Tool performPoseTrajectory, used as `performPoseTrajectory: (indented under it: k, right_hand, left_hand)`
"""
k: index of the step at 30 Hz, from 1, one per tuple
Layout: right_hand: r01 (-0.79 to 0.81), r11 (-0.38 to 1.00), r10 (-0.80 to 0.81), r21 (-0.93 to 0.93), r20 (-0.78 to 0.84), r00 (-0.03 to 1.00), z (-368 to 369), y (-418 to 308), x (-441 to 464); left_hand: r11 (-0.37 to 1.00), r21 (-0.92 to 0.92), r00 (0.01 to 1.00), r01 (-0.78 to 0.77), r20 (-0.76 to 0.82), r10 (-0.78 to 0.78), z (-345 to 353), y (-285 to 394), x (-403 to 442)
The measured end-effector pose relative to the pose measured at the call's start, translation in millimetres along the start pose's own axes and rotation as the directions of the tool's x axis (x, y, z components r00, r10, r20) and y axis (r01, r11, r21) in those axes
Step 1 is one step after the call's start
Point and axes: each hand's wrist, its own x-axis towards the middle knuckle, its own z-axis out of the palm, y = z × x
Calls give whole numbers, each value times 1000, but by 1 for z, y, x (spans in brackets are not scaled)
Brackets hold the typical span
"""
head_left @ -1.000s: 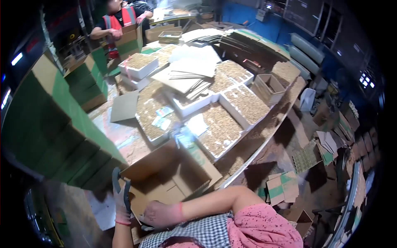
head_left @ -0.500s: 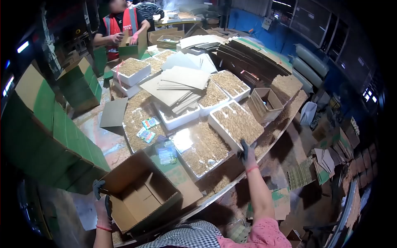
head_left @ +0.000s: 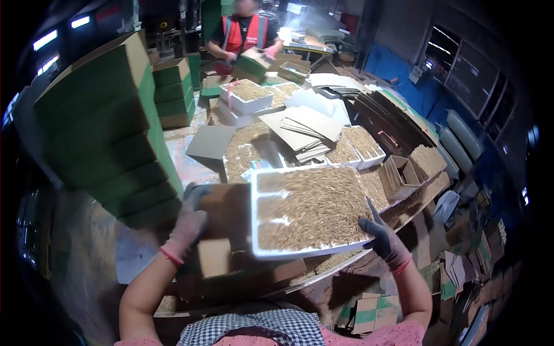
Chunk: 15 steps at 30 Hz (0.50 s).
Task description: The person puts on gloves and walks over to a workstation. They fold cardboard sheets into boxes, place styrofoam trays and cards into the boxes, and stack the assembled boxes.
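Note:
My right hand (head_left: pixel 385 241), in a dark-coated glove, grips the near right corner of a white foam tray (head_left: pixel 311 252). Light brown, shaving-like loose material fills this tray, which is held up and covers the right part of an open cardboard box (head_left: pixel 228 202). At the box's left edge is my left hand (head_left: pixel 189 222), also gloved, with its fingers over the cardboard wall. A tan inner piece (head_left: pixel 214 258) shows low in the box. Behind the raised tray lies a small blue-and-white packet (head_left: pixel 257 166), partly hidden.
Stacked green-and-brown cartons (head_left: pixel 98 121) stand tall on the left. More filled foam trays (head_left: pixel 251 106), loose cardboard sheets (head_left: pixel 303 128) and a small open box (head_left: pixel 400 177) lie across the table. Beyond it, a person in a red vest (head_left: pixel 245 34) handles a carton (head_left: pixel 252 64).
My right hand has lifted the filled foam tray off the table and brought it left, over the box. My left hand stays at the box's edge. The view has swung left.

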Motion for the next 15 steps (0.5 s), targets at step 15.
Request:
performPoseTrajectory:
  k: [15]
  right_hand:
    - [863, 198, 138, -465, 885, 446, 208, -33, 143]
  left_hand:
    - [857, -422, 937, 294, -51, -347, -50, -49, -63]
